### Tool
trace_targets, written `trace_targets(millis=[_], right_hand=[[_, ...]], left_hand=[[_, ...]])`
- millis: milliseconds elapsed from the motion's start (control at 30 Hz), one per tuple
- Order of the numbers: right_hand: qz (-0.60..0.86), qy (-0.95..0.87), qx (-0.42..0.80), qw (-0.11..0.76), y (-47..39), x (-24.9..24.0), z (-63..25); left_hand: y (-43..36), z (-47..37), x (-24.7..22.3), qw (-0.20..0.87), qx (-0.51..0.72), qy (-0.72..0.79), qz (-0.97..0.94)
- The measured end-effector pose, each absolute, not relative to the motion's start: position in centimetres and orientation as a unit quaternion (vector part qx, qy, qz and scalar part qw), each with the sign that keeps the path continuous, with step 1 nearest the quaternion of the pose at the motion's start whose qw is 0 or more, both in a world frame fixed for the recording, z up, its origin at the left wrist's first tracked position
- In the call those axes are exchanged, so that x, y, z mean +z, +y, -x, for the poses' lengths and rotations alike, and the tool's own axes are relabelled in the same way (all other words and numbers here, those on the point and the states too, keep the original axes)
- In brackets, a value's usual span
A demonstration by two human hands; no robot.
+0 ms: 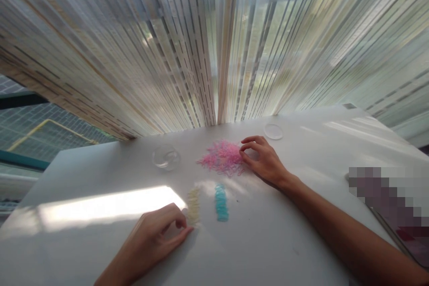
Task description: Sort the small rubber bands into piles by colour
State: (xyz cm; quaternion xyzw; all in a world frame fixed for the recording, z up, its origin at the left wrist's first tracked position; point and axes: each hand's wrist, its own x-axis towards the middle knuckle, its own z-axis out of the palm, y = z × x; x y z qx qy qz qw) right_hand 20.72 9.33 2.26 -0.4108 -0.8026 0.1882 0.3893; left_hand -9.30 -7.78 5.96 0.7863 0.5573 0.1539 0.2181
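Near the back middle of the white table lies a loose pile of pink and pale purple bands. My right hand is at the right edge of this pile, thumb and fingertips close together; anything between them is too small to tell. A column of pale yellow bands lies nearer to me, with a column of turquoise bands to its right. Beside the lower end of the yellow column, my left hand rests with its thumb and index finger curled towards each other; whatever they hold cannot be made out.
A clear round dish stands left of the pile, and a clear round lid lies behind my right hand. Striped curtains hang along the back edge of the white table. A partly pixelated flat object is at the right.
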Motion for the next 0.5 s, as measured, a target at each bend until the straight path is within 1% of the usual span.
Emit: trace_targets(millis=[267,500], right_hand=[[0.393,-0.823,0.189,0.363,9.36,2.09,-20.82],[0.41,-0.8,0.201,0.389,9.29,2.19,-20.82]], left_hand=[[-7.91,9.18,6.08,0.191,0.165,0.557,-0.791],[-7.88,9.13,5.75,0.191,0.169,0.553,-0.793]])
